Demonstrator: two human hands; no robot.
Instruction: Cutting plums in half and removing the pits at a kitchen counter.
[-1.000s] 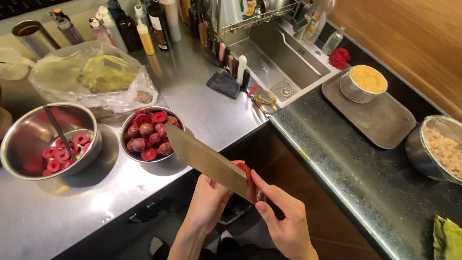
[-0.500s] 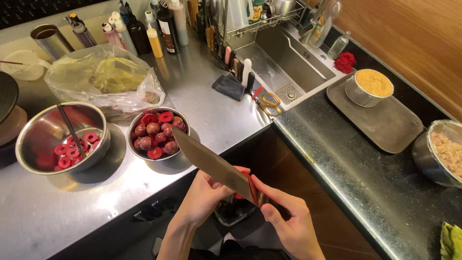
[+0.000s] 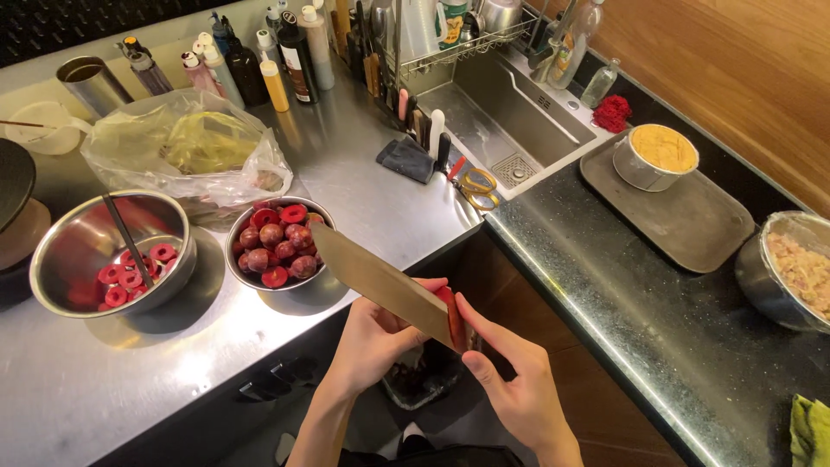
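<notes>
A broad cleaver [image 3: 380,281] is held in front of the steel counter's [image 3: 363,186] front edge, over a small dark bin [image 3: 419,380] below. The right hand [image 3: 510,380] is closed around the handle end. A red fruit [image 3: 451,316] is pressed against the blade by the curled fingers of the left hand [image 3: 380,342]. Just behind the blade tip, 1 steel bowl of dark red fruit [image 3: 277,246] is set at the counter's front edge; a second bowl of red rings [image 3: 112,264] stands further left.

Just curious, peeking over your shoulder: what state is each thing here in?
Cleaver: held in right hand, blade over the counter edge.
Red fruit: pinched against the blade by left hand.
Fruit bowl: piled with whole fruit.
Left bowl: holds red rings.
Plastic bag: open, crumpled.
</notes>
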